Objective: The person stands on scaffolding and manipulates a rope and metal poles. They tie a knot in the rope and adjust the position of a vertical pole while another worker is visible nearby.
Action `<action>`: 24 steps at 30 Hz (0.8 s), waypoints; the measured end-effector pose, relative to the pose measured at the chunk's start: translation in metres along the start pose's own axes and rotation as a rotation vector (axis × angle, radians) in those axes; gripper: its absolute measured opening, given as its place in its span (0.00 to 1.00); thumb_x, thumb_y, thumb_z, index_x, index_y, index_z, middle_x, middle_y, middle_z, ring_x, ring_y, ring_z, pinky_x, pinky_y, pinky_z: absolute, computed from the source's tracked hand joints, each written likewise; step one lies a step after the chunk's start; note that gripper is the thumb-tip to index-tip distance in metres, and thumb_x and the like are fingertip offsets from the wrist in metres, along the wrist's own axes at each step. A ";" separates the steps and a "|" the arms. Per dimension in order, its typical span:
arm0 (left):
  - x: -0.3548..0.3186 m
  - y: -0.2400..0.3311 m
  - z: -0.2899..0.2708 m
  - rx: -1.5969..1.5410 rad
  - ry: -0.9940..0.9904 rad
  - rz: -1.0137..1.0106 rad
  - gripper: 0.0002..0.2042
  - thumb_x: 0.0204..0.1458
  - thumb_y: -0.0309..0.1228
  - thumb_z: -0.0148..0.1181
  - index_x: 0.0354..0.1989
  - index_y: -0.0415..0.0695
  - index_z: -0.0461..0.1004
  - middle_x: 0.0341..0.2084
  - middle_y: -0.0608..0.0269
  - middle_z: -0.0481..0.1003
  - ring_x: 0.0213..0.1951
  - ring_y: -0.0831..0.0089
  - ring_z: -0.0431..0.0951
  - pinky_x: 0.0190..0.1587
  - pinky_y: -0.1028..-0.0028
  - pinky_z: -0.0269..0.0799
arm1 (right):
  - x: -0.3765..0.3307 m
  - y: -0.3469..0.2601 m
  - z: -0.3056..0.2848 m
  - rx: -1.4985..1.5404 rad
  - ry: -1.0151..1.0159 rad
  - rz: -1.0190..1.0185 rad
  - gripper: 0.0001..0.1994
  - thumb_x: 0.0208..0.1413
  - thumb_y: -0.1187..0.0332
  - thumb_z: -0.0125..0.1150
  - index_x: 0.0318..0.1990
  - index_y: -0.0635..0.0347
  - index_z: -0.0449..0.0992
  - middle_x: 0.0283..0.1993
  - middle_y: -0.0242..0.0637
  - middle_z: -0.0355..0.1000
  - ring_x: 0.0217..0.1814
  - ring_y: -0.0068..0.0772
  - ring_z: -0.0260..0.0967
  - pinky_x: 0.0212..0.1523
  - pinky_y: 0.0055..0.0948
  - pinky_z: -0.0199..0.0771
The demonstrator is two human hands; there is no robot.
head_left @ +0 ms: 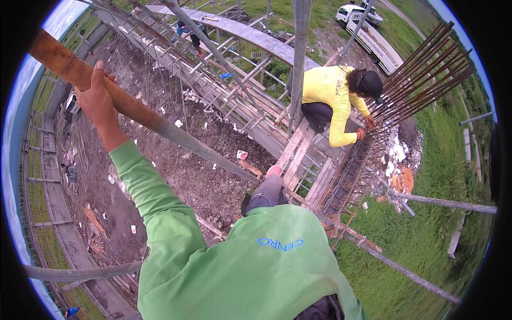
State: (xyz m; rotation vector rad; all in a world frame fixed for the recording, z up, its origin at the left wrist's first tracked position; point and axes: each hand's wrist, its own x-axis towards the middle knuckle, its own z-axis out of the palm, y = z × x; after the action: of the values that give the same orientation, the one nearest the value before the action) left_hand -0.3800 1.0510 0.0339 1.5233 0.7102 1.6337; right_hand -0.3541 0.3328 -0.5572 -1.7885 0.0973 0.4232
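Observation:
My left hand (98, 101), out at the upper left on a raised arm in a green sleeve, is closed round a scaffold pipe (154, 120). The pipe is rusty brown at its upper end and grey lower down, and slants toward the planks at the middle. My thumb lies along its near side; the other fingers are mostly hidden behind it. My right hand does not show. One of my legs (266, 193), in dark trousers, reaches down to the wooden planks (298, 154).
A co-worker in a yellow shirt (325, 88) crouches on the planks, hands at a rebar cage (354, 170). Tall rebar rods (426, 74) stand up beside it. More pipes cross around me. Another person (193, 36) works farther off. Rubble ground (160, 186) and grass (394, 256) lie far below.

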 end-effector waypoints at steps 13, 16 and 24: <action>0.004 -0.005 -0.002 -0.042 -0.017 0.015 0.18 0.50 0.29 0.71 0.43 0.34 0.70 0.27 0.59 0.76 0.25 0.70 0.80 0.28 0.74 0.76 | 0.013 0.016 -0.009 -0.146 -0.061 0.001 0.11 0.58 0.66 0.64 0.41 0.65 0.80 0.39 0.36 0.78 0.41 0.28 0.73 0.44 0.32 0.75; 0.004 -0.005 -0.001 -0.029 -0.013 0.020 0.18 0.50 0.29 0.72 0.43 0.34 0.70 0.27 0.59 0.76 0.26 0.70 0.80 0.28 0.74 0.77 | 0.014 0.018 -0.009 -0.144 -0.076 -0.015 0.10 0.58 0.66 0.65 0.41 0.65 0.81 0.38 0.34 0.78 0.40 0.27 0.73 0.43 0.31 0.75; 0.004 -0.006 -0.002 -0.001 -0.007 0.040 0.19 0.50 0.31 0.72 0.43 0.34 0.70 0.28 0.59 0.76 0.26 0.70 0.80 0.29 0.74 0.78 | 0.017 0.027 -0.010 -0.127 -0.069 0.011 0.10 0.57 0.66 0.66 0.41 0.64 0.81 0.37 0.33 0.78 0.39 0.25 0.73 0.43 0.30 0.74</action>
State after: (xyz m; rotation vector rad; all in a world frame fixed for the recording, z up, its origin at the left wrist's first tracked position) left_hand -0.3805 1.0576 0.0310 1.5514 0.6790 1.6571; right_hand -0.3438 0.3190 -0.5855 -1.8968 0.0320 0.5085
